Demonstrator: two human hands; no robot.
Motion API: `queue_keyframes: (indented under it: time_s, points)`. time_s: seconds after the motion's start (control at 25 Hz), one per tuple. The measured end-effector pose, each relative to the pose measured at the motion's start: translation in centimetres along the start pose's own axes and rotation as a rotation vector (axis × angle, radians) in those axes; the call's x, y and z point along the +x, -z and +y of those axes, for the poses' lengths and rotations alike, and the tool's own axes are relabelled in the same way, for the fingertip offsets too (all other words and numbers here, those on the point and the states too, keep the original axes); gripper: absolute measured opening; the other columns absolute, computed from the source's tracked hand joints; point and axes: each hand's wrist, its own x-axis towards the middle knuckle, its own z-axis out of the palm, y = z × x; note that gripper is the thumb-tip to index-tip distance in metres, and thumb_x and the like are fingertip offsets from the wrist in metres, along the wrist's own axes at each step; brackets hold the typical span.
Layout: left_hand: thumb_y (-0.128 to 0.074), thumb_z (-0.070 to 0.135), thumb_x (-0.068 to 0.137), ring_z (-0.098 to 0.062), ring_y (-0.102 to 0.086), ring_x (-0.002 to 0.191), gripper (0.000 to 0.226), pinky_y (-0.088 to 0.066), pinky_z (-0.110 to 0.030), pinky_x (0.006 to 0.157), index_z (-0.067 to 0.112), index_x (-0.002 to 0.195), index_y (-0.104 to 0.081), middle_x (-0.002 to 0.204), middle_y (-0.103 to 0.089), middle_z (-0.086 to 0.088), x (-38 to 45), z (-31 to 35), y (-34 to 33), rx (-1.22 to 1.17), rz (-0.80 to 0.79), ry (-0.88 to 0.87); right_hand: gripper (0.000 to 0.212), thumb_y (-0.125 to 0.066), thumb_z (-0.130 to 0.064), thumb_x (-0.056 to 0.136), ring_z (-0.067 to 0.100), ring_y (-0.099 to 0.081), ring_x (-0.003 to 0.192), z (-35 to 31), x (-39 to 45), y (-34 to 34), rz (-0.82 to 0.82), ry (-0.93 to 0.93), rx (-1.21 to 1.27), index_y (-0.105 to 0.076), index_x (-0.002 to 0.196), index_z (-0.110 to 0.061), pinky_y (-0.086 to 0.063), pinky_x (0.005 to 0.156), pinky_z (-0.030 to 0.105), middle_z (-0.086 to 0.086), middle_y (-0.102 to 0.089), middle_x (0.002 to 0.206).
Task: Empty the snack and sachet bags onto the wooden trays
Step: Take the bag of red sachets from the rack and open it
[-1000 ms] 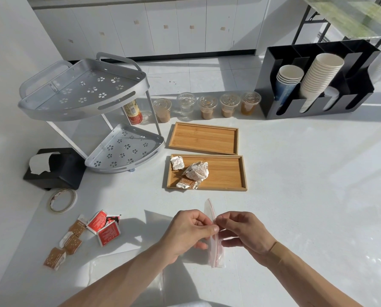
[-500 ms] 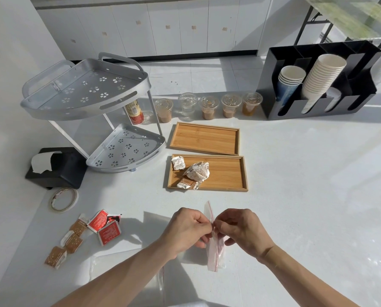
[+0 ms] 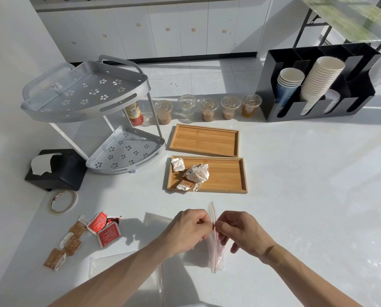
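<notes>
Both hands low at centre. Left hand (image 3: 188, 229) and right hand (image 3: 243, 232) each pinch the red-striped mouth of a clear zip bag (image 3: 216, 247), fingertips nearly meeting; bag appears empty, though glare makes that uncertain. Loose sachets (image 3: 85, 235) lie on the counter to the left. Beyond, near wooden tray (image 3: 225, 176) holds wrapped snacks (image 3: 196, 173). Far wooden tray (image 3: 204, 139) just behind it.
</notes>
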Motion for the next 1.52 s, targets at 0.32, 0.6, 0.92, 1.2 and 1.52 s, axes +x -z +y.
queue_keyframes:
  time_s: [0.32, 0.6, 0.92, 1.2, 1.52]
  points:
    - [-0.058, 0.032, 0.075, -0.009, -0.048, 0.056, 0.016, -0.04, -0.025, 0.055, 0.023, 0.063, -0.055, 0.057, -0.057, 0.009, 0.2, -0.5, 1.6, 0.205, 0.172, -0.061, 0.014, -0.062, -0.023, 0.076, 0.015, -0.049, 0.05, -0.5, 0.1, 2.2, 0.263, 0.154, -0.537, -0.056, 0.064, -0.02, -0.041, 0.05, 0.03, -0.005, -0.054, 0.052]
    - [-0.063, 0.029, 0.072, -0.01, -0.045, 0.05, 0.016, -0.034, -0.023, 0.049, 0.022, 0.06, -0.055, 0.047, -0.05, 0.01, -0.2, -0.9, 3.5, 0.443, 0.202, -0.183, 0.011, -0.049, -0.03, 0.082, 0.023, -0.058, 0.066, -0.9, -1.1, 5.0, 0.248, 0.239, -1.1, -0.055, 0.083, -0.021, -0.037, 0.053, 0.029, -0.003, -0.066, 0.08]
    - [-0.063, 0.031, 0.074, -0.009, -0.046, 0.056, 0.016, -0.041, -0.025, 0.057, 0.023, 0.062, -0.056, 0.051, -0.051, 0.012, -0.4, 0.4, 3.8, 0.441, 0.185, -0.262, 0.01, -0.05, -0.026, 0.085, 0.023, -0.063, 0.078, -2.3, -1.7, 4.8, 0.312, 0.151, -1.146, -0.054, 0.093, -0.024, -0.044, 0.058, 0.03, -0.006, -0.065, 0.093]
    - [-0.064, 0.03, 0.078, -0.009, -0.046, 0.05, 0.022, -0.038, -0.024, 0.052, 0.021, 0.06, -0.055, 0.049, -0.053, 0.009, -0.9, 0.9, 0.5, 0.155, 0.311, -0.16, 0.055, -0.048, -0.051, 0.091, 0.021, -0.062, 0.051, -5.4, 0.7, 0.9, 0.296, -0.08, -0.554, -0.068, 0.061, -0.01, -0.053, 0.057, 0.032, 0.002, -0.071, 0.057]
    - [-0.053, 0.034, 0.091, -0.015, -0.062, 0.068, 0.021, -0.049, -0.033, 0.063, 0.019, 0.076, -0.058, 0.069, -0.068, 0.008, -1.6, -2.3, -0.7, -0.106, 0.232, -0.145, 0.023, -0.059, -0.025, 0.082, 0.017, -0.068, 0.053, -5.4, 1.8, -0.5, 0.307, -0.039, -0.443, -0.067, 0.062, -0.017, -0.056, 0.053, 0.035, -0.003, -0.073, 0.061]
